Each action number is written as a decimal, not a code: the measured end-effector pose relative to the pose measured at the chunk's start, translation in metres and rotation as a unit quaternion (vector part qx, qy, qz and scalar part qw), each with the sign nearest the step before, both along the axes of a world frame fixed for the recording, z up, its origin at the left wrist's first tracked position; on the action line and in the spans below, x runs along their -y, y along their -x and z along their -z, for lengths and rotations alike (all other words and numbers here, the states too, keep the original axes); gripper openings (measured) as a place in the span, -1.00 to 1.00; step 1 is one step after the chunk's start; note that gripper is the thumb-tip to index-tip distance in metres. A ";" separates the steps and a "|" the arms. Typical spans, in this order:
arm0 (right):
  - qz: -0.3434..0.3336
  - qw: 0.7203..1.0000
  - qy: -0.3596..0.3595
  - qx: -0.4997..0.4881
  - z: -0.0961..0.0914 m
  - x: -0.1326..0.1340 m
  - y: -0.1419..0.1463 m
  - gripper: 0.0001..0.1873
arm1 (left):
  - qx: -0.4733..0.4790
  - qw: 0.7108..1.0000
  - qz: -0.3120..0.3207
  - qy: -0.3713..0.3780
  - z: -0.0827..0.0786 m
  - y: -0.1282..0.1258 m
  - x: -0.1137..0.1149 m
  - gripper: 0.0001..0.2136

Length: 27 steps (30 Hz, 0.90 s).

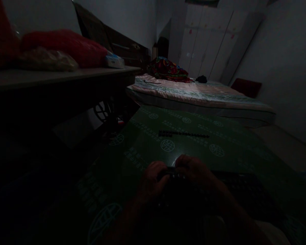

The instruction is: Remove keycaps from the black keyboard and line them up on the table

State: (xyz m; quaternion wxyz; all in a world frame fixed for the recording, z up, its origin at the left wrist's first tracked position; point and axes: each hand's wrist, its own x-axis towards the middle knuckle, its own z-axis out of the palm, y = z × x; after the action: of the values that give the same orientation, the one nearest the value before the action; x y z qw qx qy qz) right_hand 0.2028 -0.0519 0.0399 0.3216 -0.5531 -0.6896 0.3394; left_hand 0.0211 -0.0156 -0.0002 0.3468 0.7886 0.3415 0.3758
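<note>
A dark keyboard [247, 192] lies at the near side of the green board, much of it lost in shadow. My left hand [153, 178] is closed around its far left part, with the thumb bent over the top. Beside it, my right hand [195, 170] has its fingers curled down at the keyboard's far edge; what they pinch is hidden. Small light spots show on the keys between both hands. Farther off, small black pieces that look like keycaps [183, 133] form a long row, with a short second row at its left end.
The green board [148, 149] carries white printed globes and lettering. Beyond it stands a bed [193, 92] with a patterned blanket [167, 68]. At left, a table [91, 76] holds red bags [66, 46] and a small packet [114, 61]. White wardrobes [206, 44] stand behind.
</note>
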 end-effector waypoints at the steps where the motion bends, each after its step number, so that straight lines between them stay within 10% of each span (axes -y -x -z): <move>1: -0.006 1.000 -0.001 0.005 0.001 -0.001 0.000 -0.92 | 0.002 1.000 0.002 0.003 -0.001 0.000 0.000 -0.89; 27: -0.027 0.996 -0.064 0.058 0.013 -0.010 0.000 -0.87 | -0.188 0.976 0.081 -0.071 -0.001 -0.002 -0.005 -0.75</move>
State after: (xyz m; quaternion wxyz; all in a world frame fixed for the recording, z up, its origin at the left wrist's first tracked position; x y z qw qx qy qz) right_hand 0.2028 -0.0416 0.0271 0.3065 -0.5311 -0.7422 0.2705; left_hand 0.0235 -0.0108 0.0011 0.2486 0.8927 0.3082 0.2152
